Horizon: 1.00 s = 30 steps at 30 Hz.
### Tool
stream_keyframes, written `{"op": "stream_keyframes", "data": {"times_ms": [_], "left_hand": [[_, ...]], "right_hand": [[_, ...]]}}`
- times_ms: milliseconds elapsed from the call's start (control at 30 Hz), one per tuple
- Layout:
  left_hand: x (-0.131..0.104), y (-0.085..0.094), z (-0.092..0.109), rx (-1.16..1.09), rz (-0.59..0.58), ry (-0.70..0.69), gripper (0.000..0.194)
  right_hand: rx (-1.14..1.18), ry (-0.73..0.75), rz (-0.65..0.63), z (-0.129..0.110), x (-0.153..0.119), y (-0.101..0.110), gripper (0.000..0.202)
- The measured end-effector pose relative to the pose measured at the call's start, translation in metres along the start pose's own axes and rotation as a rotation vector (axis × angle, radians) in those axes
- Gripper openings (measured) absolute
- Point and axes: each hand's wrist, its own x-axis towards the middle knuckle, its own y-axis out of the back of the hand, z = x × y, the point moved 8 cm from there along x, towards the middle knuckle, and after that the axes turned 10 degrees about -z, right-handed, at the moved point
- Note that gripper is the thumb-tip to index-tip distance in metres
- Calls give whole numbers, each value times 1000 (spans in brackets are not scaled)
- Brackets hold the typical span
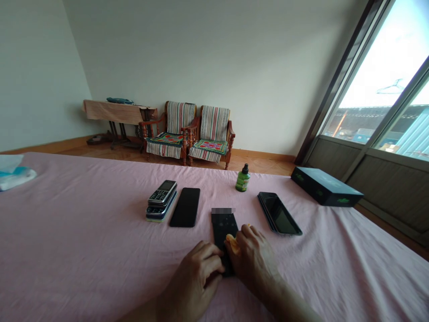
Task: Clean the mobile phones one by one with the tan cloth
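The black phone lies flat on the pink sheet, between the two hands. Its long side runs away from the person, and the far end tips a little left. The left hand touches its near left edge, fingers bunched; I can't tell if they grip it. The right hand has its fingers shut on an orange cloth on the phone. The black box has green letters, too small to read.

Gap btwn bottle & box, R phone stack nearer.
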Motion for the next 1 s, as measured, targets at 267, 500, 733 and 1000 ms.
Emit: {"op": "stream_keyframes", "data": {"times_ms": [267,500,733,1000], "left_hand": [[-2,-2,-3,32,9,-7,28],[-2,-2,-3,39,20,-19,30],[-3,0,-1,33,29,-21,30],[-2,1,0,13,29,-10,29]], "right_hand": [[135,-2,-9,12,-9,-8,26],[305,17,-168,16,-28,-9,30],[389,11,-212,26,10,-8,28],[373,42,-158,39,52,-23,27]]}}
